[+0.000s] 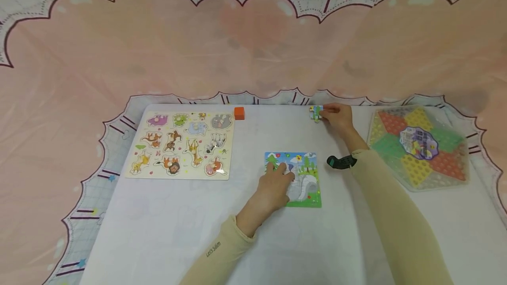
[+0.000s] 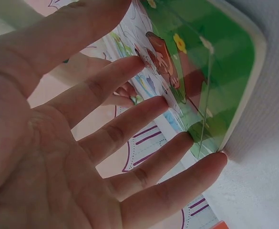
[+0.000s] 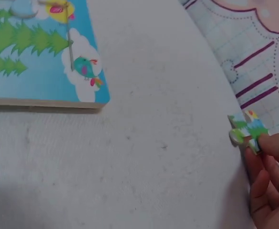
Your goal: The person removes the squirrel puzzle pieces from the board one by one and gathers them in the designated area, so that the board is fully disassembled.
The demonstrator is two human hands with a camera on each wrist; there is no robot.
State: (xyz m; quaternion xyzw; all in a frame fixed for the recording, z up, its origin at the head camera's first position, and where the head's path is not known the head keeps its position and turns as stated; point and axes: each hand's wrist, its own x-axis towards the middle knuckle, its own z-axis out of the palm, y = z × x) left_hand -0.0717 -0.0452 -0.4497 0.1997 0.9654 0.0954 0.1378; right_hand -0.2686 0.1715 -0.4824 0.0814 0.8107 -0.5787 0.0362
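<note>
A square jigsaw puzzle [image 1: 305, 197] with trees, a sky and a grey animal lies on the white table. My left hand [image 1: 273, 188] rests its spread fingertips on the puzzle's left part, covering some of the picture. In the left wrist view the left hand [image 2: 96, 133] has its fingers extended against the puzzle's surface [image 2: 230, 52]. Near the table's far edge my right hand [image 1: 338, 120] pinches a small jigsaw piece [image 1: 316, 112] between thumb and fingers. Green trees show on that piece [image 3: 246, 126] in the right wrist view, where the right hand [image 3: 273, 176] is partly cut off.
An animal peg puzzle board [image 1: 186, 173] lies at the left, with an orange block [image 1: 239, 113] beside its far right corner. At the right lies a hexagonal star-patterned board [image 1: 420, 144] in red, yellow and green. A black wrist strap [image 1: 341, 162] sticks out by the right sleeve.
</note>
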